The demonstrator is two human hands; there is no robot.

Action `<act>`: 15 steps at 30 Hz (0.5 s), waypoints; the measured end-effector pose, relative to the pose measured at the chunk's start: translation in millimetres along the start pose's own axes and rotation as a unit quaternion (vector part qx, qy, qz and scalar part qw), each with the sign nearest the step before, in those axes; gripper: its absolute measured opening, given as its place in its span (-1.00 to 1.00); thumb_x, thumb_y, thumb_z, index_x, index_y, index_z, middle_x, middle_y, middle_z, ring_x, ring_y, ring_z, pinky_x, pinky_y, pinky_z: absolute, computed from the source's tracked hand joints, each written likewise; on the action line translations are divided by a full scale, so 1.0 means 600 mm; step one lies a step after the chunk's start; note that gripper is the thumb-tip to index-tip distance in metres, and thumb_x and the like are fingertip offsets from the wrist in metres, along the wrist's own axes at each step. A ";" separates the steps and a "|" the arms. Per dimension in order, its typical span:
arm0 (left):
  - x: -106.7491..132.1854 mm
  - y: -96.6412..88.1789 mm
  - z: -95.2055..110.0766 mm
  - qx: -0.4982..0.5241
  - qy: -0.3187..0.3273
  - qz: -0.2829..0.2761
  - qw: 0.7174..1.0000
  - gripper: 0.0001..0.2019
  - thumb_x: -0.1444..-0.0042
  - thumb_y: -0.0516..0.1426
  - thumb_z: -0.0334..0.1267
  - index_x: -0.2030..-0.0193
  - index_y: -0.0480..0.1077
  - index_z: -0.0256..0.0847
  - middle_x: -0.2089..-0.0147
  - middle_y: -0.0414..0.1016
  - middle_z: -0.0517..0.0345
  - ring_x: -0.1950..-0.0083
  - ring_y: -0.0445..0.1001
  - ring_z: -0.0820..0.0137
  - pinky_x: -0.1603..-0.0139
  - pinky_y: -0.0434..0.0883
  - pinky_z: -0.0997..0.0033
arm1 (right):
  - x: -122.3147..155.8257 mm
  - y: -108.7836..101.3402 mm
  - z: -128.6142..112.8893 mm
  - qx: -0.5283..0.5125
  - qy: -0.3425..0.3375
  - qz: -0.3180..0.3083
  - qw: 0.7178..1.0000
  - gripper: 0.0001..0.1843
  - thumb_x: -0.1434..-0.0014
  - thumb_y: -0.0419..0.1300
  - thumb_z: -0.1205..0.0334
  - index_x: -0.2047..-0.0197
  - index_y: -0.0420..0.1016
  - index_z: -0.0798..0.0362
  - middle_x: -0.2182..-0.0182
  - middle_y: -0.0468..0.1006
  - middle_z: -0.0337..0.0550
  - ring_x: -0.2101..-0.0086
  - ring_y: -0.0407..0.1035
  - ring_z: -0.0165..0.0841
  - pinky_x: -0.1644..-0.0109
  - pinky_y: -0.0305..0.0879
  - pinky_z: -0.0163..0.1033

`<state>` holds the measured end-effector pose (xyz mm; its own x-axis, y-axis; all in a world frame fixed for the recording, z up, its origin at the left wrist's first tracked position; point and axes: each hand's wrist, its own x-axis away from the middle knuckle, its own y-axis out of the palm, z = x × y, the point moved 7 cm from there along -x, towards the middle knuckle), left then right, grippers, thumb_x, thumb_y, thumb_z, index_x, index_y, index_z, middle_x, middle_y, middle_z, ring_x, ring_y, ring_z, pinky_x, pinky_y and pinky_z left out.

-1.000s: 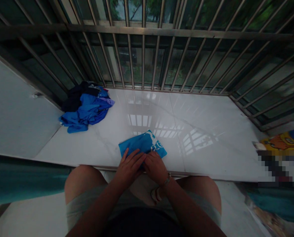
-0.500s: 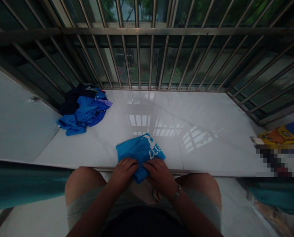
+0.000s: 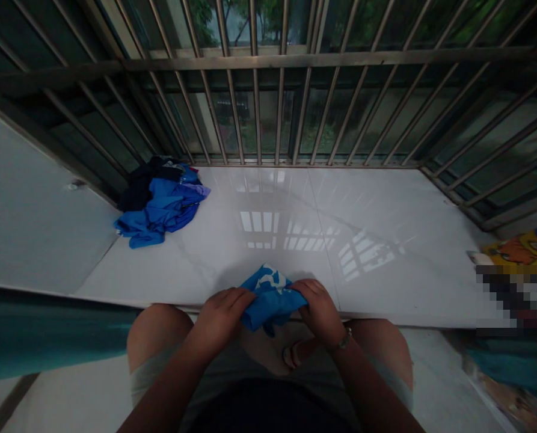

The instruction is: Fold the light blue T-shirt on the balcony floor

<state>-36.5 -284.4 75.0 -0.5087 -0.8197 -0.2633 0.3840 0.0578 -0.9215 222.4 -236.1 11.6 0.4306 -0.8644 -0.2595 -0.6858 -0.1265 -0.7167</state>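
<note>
A bright blue piece of folded fabric with a white print [image 3: 272, 300] hangs between my two hands at the front edge of the white ledge. It looks like a garment, though folds hide its full shape. My left hand [image 3: 225, 310] grips its left side, thumb and fingers closed on the cloth. On the opposite side, my right hand [image 3: 320, 307], with a bracelet at the wrist, pinches the right edge. The lower part of the fabric droops past the ledge, above my lap.
A heap of blue and dark clothes [image 3: 164, 204] lies at the ledge's back left. Metal window bars [image 3: 277, 114] run along the back. A yellow and blue item [image 3: 525, 246] sits at the far right, near a pixelated patch. Teal curtains [image 3: 47, 337] hang below the ledge.
My hands have moved apart, the right one shifting rightward to the fabric's edge. The fabric, which lay flatter on the ledge, is now lifted, more bunched and nearer to me. The view has shifted slightly.
</note>
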 end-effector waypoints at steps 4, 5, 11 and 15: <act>0.003 0.004 0.035 0.018 0.040 -0.045 0.998 -0.51 -0.27 0.11 -0.56 -0.20 0.60 -0.01 -0.11 0.77 0.07 -0.08 0.72 0.17 -0.15 0.70 0.14 | 0.005 -0.006 -0.008 -0.036 0.016 0.012 0.999 -0.37 -0.14 0.19 0.57 -0.21 0.69 -0.05 -0.07 0.72 -0.01 -0.10 0.58 -0.06 -0.29 0.54 0.10; 0.011 0.008 0.044 0.028 0.044 -0.061 0.997 -0.51 -0.26 0.11 -0.57 -0.18 0.61 0.01 -0.13 0.77 0.08 -0.10 0.73 0.16 -0.17 0.70 0.13 | 0.007 -0.009 -0.012 -0.053 0.016 0.017 0.998 -0.35 -0.14 0.19 0.57 -0.23 0.68 -0.06 -0.08 0.72 0.00 -0.11 0.59 -0.08 -0.29 0.56 0.08; 0.062 0.023 0.059 0.120 -0.015 -0.163 0.979 -0.30 -0.14 0.24 -0.55 -0.38 0.57 0.09 -0.39 0.68 0.05 -0.33 0.71 0.05 -0.34 0.69 0.04 | 0.017 -0.032 -0.059 -0.082 -0.026 0.021 0.996 -0.44 -0.35 0.20 0.47 -0.31 0.66 -0.13 -0.18 0.69 0.02 -0.13 0.65 -0.14 -0.23 0.65 -0.04; 0.064 0.007 0.024 0.230 -0.104 -0.124 0.960 -0.34 -0.28 0.32 -0.38 -0.51 0.47 0.10 -0.56 0.52 -0.02 -0.52 0.57 0.04 -0.52 0.57 0.01 | 0.017 -0.036 -0.124 -0.142 -0.071 -0.037 0.987 -0.51 -0.40 0.28 0.37 -0.33 0.63 -0.18 -0.23 0.67 0.00 -0.16 0.65 -0.17 -0.23 0.63 -0.10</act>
<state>-43.2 -324.0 65.0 -0.4824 -0.8743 0.0545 0.5944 -0.3724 -0.7128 198.2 -278.4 72.6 0.5501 -0.7732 -0.3156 -0.7771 -0.3355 -0.5326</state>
